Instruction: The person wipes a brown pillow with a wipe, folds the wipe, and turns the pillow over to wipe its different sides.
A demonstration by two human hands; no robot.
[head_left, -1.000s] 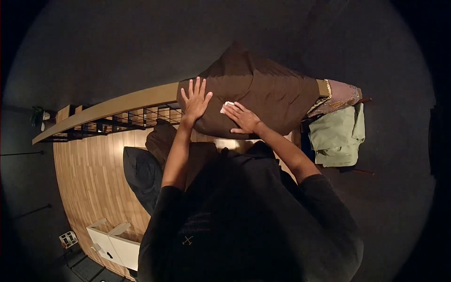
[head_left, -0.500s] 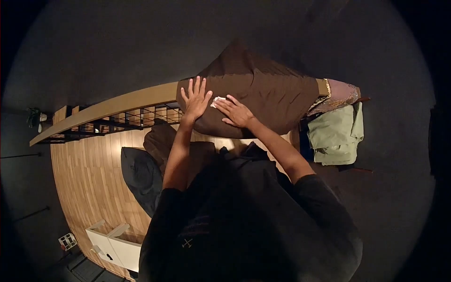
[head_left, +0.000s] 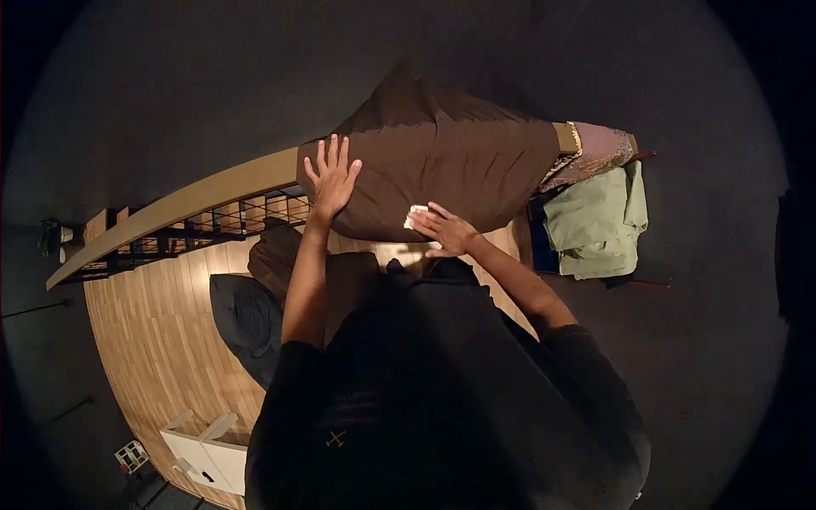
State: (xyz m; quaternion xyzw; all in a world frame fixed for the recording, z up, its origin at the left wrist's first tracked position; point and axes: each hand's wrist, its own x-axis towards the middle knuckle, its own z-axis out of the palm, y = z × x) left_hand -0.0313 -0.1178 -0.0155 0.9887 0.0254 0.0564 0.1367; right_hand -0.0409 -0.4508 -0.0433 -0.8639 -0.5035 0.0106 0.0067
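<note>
Brown fabric (head_left: 459, 174) lies draped over a long wooden rail, with creases across it. My left hand (head_left: 334, 180) rests flat on the left part of this fabric, fingers spread and holding nothing. To its right and lower down, near the fabric's bottom edge, my right hand (head_left: 446, 231) has a small crumpled white tissue (head_left: 416, 218) under its fingertips. The tissue touches the fabric, partly covered by the fingers.
The wooden rail (head_left: 187, 195) runs left above a black metal grid (head_left: 208, 228). A patterned cloth (head_left: 599, 144) and folded pale green fabric (head_left: 597, 223) hang at the right. Dark cloth (head_left: 246, 319) lies lower left, near a white piece of furniture (head_left: 204, 459) on the wood floor (head_left: 153, 340).
My right hand has moved down and slightly right with the tissue, away from my left hand. My left hand stays on the same part of the fabric; the view has shifted a little.
</note>
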